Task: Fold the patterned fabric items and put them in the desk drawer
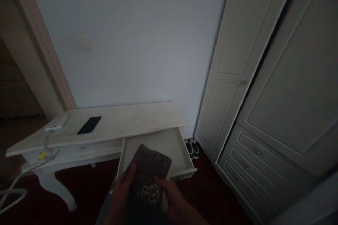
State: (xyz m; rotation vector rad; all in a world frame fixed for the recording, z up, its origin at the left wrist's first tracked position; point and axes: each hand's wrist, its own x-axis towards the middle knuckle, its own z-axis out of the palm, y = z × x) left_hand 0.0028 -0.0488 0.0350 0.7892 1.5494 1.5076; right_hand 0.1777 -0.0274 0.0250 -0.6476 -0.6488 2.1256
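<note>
I hold a dark book-like thing with a pale ornament on its cover, low in the middle of the view. My left hand grips its left edge, thumb lying on the cover. My right hand grips its right side, thumb pressed near the ornament. The thing hangs just above an open white drawer pulled out of a white desk. The part of the drawer that shows holds nothing.
A black phone and a white power bank with a cable lie on the desk's left half. A white wardrobe stands at the right. A pair of shoes sits on the dark red floor between them.
</note>
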